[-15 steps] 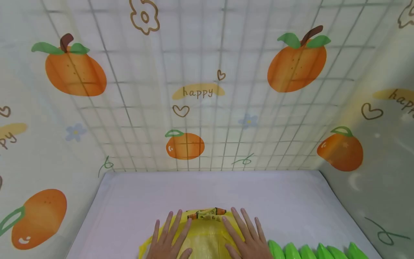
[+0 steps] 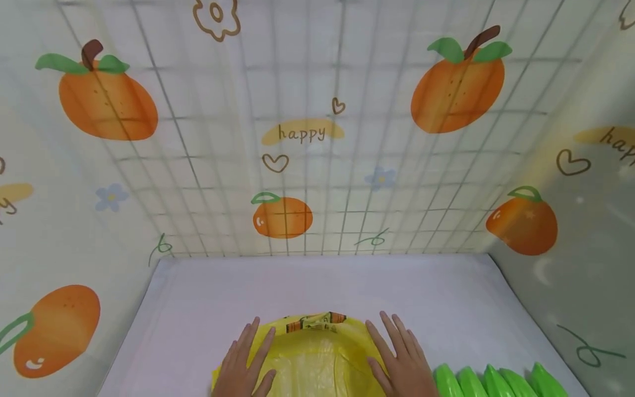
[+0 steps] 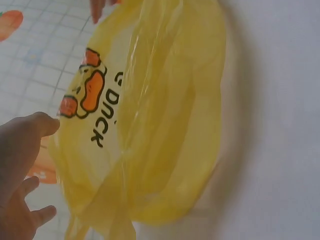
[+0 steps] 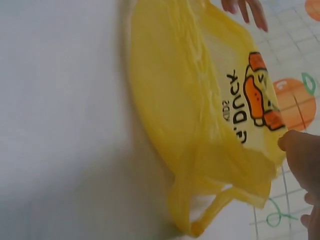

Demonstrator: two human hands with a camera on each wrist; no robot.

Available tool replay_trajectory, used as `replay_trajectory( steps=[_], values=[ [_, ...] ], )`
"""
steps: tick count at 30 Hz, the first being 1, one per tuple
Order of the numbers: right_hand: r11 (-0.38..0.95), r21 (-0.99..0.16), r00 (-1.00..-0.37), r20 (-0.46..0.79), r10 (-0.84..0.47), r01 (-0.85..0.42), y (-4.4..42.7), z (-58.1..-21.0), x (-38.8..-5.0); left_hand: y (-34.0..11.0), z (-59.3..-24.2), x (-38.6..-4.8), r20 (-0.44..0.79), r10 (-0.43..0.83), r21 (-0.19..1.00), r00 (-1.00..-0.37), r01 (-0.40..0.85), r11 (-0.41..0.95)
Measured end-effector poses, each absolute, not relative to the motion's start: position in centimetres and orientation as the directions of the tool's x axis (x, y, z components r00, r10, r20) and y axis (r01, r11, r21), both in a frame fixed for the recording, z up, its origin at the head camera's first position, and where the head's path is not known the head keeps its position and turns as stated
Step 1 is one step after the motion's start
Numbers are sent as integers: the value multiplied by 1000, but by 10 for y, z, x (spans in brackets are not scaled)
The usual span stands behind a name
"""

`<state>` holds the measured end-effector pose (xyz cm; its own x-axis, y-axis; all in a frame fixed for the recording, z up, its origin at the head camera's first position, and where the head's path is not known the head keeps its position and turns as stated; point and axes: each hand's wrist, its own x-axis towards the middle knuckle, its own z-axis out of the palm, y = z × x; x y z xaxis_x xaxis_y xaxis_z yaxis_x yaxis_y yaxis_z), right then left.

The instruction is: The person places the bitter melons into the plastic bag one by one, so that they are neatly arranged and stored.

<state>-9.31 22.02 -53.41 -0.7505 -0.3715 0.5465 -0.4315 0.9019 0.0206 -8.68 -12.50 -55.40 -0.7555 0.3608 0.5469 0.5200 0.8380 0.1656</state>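
Note:
A yellow plastic carrier bag [image 2: 317, 366] with a cartoon duck print stands open-mouthed on the white tabletop, its near part cut off by the head view's lower edge. Beside its left side is my left hand [image 2: 243, 364], fingers straight and spread. My right hand [image 2: 404, 366] is at the other side, likewise with extended fingers. In the left wrist view the thumb is close to the bag's [image 3: 175, 100] edge; whether it touches cannot be told. The right wrist view shows the thumb tip at the bag's [image 4: 160, 75] printed side and a loop handle hanging at its end.
Several bright green, pointed, glossy things [image 2: 471, 383] lie in a row at the right, partly out of view. Cloth walls with orange-fruit prints [image 2: 283, 218] rise behind and on both sides of the white tabletop [image 2: 317, 281].
Both hands have moved apart, outward from over the bag's middle to its sides, baring more of the bag. My right hand now covers the leftmost green thing. The head view has shifted slightly.

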Motion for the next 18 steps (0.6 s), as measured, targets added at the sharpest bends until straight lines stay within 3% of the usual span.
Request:
replay_trajectory(
  steps=[9, 13, 18],
  values=[
    [904, -150, -833, 472, -289, -399, 238, -537, -91, -138, -552, -79, 482, 93, 400, -871, 313, 862],
    [904, -261, -893, 391, -222, -339, 242, -537, -86, -147, -550, -74, 363, -10, 527, -932, 197, 827],
    [904, -372, -970, 194, -146, -210, 246, -534, -84, -156, -551, -69, 175, -90, 639, -980, 44, 768]
  ],
)
